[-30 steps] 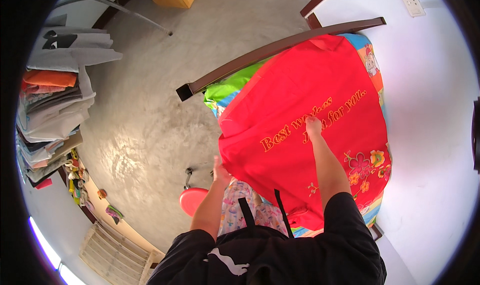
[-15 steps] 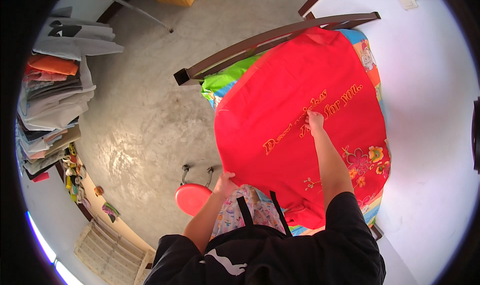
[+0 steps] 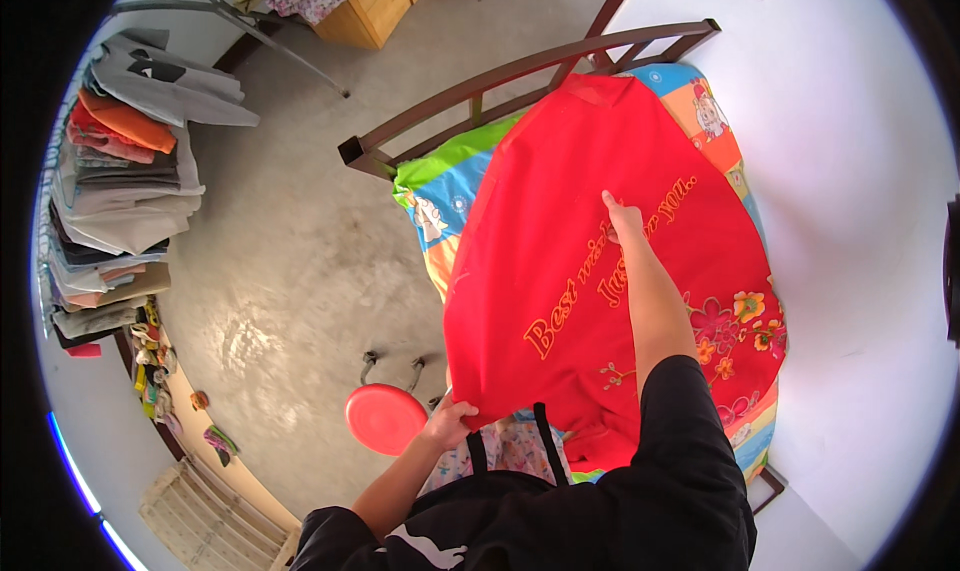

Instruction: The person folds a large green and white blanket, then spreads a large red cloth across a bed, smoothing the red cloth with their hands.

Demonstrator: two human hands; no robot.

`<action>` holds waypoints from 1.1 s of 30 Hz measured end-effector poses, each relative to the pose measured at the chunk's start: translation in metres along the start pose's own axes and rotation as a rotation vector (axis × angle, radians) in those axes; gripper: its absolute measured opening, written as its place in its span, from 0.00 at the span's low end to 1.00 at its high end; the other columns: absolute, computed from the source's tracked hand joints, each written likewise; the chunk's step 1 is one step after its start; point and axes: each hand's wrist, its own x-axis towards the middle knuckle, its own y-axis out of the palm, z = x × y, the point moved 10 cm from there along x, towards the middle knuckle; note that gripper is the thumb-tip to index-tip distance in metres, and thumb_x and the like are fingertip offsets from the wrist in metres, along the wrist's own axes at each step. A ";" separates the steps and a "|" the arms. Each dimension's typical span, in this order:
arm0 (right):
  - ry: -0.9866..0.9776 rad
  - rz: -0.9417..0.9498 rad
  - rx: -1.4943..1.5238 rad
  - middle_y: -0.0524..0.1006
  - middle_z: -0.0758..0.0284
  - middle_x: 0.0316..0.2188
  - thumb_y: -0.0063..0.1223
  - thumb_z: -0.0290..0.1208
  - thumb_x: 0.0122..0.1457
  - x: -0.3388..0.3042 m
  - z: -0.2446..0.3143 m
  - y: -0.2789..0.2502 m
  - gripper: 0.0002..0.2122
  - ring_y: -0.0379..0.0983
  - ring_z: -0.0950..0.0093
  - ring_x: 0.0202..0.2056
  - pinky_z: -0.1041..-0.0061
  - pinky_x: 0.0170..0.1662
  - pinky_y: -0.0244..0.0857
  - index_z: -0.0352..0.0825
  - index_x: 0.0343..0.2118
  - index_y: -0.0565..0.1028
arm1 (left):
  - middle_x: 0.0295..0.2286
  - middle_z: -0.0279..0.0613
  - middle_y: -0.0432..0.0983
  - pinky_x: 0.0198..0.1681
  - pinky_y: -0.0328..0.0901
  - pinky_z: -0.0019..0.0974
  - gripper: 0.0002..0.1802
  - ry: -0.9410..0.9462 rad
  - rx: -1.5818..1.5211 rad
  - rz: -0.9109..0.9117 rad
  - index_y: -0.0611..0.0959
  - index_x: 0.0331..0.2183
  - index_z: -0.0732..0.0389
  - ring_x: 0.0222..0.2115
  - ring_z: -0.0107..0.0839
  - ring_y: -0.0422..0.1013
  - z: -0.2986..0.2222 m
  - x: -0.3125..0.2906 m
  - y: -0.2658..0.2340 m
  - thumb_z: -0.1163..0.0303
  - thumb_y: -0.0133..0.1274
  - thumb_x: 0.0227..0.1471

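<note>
A large red cloth (image 3: 560, 211) with orange lettering and printed flowers lies over a small bed with a colourful cartoon-print sheet (image 3: 465, 183). My left hand (image 3: 448, 426) is closed on the cloth's near left edge and pulls it taut. Above the middle of the cloth, over the lettering, is my right hand (image 3: 625, 219), its thumb stretched away from the other fingers, which are partly hidden. Whether it touches the cloth is not plain. Close to my body, two black straps (image 3: 550, 446) lie over a pale printed fabric (image 3: 505, 449).
A brown bed frame rail (image 3: 530, 66) crosses the far end, and a white wall (image 3: 840, 221) runs along the right. Left of the bed stands a red round stool (image 3: 385, 420) on the grey floor (image 3: 290, 241). Hanging clothes (image 3: 130, 191) line the left side; a wooden box (image 3: 375, 11) is at the back.
My left hand has drawn the cloth's edge toward me, uncovering more of the sheet at the far left. My right hand's thumb has spread from its fingers. The view has shifted slightly.
</note>
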 end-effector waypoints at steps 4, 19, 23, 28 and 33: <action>-0.003 0.205 -0.069 0.75 0.58 0.32 0.55 0.57 0.47 -0.004 -0.022 0.029 0.34 0.73 0.68 0.31 0.72 0.30 0.71 0.23 0.40 0.70 | 0.45 0.46 0.69 0.52 0.61 0.43 0.30 0.037 0.012 -0.046 0.66 0.50 0.65 0.47 0.39 0.66 0.010 -0.020 -0.011 0.83 0.44 0.39; 0.141 -0.039 -0.318 0.74 0.58 0.38 0.52 0.53 0.51 -0.055 -0.052 0.066 0.27 0.72 0.66 0.40 0.68 0.42 0.68 0.28 0.38 0.74 | 0.33 0.44 0.74 0.36 0.66 0.37 0.18 0.167 0.027 -0.245 0.75 0.38 0.69 0.33 0.36 0.71 0.013 -0.003 -0.059 0.82 0.46 0.38; 0.064 -0.128 -0.251 0.77 0.60 0.27 0.54 0.43 0.52 -0.052 -0.040 0.064 0.19 0.76 0.68 0.25 0.70 0.35 0.71 0.27 0.30 0.76 | 0.31 0.42 0.73 0.25 0.62 0.34 0.20 0.086 0.032 -0.271 0.73 0.39 0.66 0.28 0.33 0.70 0.018 -0.004 -0.058 0.83 0.45 0.38; -0.052 -0.177 -0.166 0.76 0.55 0.28 0.56 0.35 0.52 -0.013 -0.050 0.074 0.15 0.75 0.68 0.24 0.70 0.27 0.70 0.25 0.33 0.74 | 0.35 0.46 0.73 0.34 0.66 0.38 0.22 0.110 -0.005 -0.234 0.72 0.41 0.68 0.33 0.37 0.71 0.013 -0.003 -0.055 0.83 0.44 0.38; 0.061 -0.072 0.609 0.75 0.62 0.25 0.55 0.29 0.52 0.004 -0.084 0.049 0.09 0.72 0.73 0.22 0.73 0.22 0.67 0.28 0.31 0.72 | 0.39 0.48 0.72 0.46 0.65 0.41 0.26 0.049 0.016 -0.177 0.69 0.45 0.72 0.40 0.40 0.70 0.004 -0.009 -0.044 0.83 0.44 0.38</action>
